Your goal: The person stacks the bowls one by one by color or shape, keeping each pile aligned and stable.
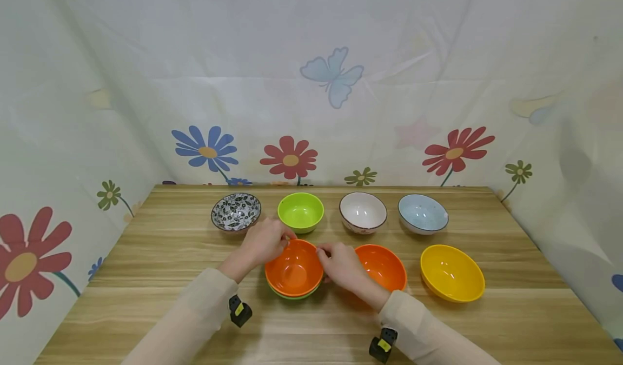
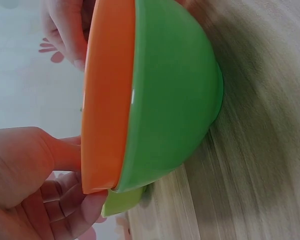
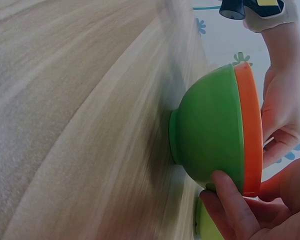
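Note:
An orange bowl (image 1: 294, 270) sits nested inside a green bowl (image 2: 175, 95), its rim standing above the green one all round. The green bowl's foot is on the wooden table. At the far left of the rim my left hand (image 1: 263, 240) pinches the orange bowl, thumb over the edge and fingers outside. My right hand (image 1: 343, 265) grips the opposite side. In the right wrist view its thumb is at the orange rim, while fingertips (image 3: 222, 180) touch the green bowl's outer wall.
Behind stand a black-and-white patterned bowl (image 1: 236, 212), a lime green bowl (image 1: 300, 212), a white bowl (image 1: 363, 212) and a pale blue bowl (image 1: 423, 213). Another orange bowl (image 1: 384, 265), partly behind my right hand, and a yellow bowl (image 1: 451, 273) are on the right.

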Available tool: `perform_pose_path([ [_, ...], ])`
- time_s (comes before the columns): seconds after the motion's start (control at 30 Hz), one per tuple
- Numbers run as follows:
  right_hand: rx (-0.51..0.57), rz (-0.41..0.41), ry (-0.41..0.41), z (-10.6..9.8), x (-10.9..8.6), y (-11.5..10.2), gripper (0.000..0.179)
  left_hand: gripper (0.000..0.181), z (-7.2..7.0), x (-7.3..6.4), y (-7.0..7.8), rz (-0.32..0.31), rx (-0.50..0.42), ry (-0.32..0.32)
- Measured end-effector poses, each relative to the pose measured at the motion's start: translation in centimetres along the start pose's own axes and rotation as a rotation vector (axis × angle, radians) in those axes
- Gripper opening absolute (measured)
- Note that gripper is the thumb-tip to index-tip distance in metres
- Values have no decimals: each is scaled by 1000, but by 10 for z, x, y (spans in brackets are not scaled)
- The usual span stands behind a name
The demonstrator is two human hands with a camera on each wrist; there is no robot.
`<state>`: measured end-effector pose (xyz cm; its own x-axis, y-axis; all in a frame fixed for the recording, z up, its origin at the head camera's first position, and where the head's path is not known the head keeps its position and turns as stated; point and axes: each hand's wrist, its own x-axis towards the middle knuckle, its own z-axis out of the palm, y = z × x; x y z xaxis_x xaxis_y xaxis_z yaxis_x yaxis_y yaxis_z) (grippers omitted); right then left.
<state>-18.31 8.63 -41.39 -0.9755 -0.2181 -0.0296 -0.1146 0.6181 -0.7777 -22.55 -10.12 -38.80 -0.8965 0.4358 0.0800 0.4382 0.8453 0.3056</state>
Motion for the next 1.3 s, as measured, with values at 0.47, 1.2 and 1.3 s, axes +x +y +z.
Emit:
perform_pose_path([
  [0.47, -19, -18, 20, 0, -1, -2, 23, 14, 1, 0, -1, -20, -5, -4],
  [1.2, -16, -11, 9, 0, -3, -3, 23, 14, 2, -1, -1, -28, -35, -3],
  [1.3, -19, -10, 9, 0, -3, -3, 23, 13, 3, -2, -2, -26, -41, 5],
])
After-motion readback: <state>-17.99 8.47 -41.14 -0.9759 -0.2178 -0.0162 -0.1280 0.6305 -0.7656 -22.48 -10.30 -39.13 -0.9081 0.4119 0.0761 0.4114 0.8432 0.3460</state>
